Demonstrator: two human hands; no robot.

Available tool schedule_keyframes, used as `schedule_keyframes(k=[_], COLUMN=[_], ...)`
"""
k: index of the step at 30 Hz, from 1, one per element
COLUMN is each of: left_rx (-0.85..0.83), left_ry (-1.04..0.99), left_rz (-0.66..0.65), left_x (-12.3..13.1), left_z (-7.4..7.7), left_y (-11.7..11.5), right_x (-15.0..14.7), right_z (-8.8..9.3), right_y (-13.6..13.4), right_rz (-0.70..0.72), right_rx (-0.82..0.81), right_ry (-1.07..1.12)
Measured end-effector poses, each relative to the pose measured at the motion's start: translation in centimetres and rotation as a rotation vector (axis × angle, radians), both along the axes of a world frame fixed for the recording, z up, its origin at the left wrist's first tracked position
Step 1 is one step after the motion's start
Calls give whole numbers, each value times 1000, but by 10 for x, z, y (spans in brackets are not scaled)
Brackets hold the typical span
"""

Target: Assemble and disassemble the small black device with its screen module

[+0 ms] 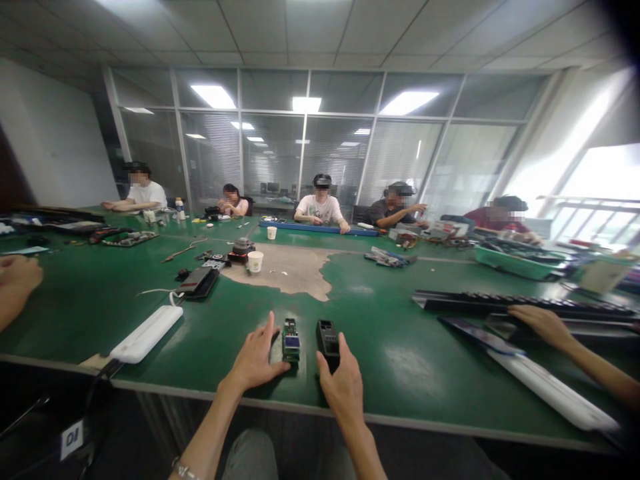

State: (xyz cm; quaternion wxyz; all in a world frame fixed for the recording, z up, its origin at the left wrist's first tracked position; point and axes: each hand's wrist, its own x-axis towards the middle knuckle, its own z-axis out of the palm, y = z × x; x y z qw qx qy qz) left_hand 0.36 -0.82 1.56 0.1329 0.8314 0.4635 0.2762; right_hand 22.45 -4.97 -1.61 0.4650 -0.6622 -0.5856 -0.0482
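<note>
My left hand (257, 357) lies on the green table (390, 347) with its fingers spread, its thumb and fingers touching a small green circuit board (291, 340). My right hand (343, 387) rests just right of it, fingers extended toward a small black plastic housing (327, 337) and touching its near end. Neither hand lifts anything off the table. The board and the housing lie side by side, a little apart, near the table's front edge.
A white power strip (146, 333) lies at the front left, a black device (199, 281) behind it. Another person's hand (543, 323) rests on dismantled keyboards (520, 305) at right. Paper cups (255, 261), tools and several seated people are farther back. A worn bare patch (290, 270) marks the table's middle.
</note>
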Motion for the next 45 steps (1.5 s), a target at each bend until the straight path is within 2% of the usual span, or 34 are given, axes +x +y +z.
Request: schedule_keyframes(k=[5,10,15,21,33,42,45], left_rx=[-9,-11,2,13,57,62,97], left_ry=[-4,-11,-21,-29,-53,-37,-49], left_rz=[3,-7,-3,-35,-35,-17,-26], left_x=[0,-1,-3,-3,-5,-4,-4], left_z=[1,0,-4,-2,-9,-10,-13], left_y=[0,1,2,2,5,6,8], right_x=[-4,-25,-55,-70,-93,-91,-92], right_z=[7,36,58,68,62,34,30], right_y=[-4,-4,6,14,10,0,0], right_rz=[13,64,153,140,96,119,106], right_rx=[-56,-84,-41,-51,-156,-223,-237], right_ry=[64,208,203,157,-49,-86,-74])
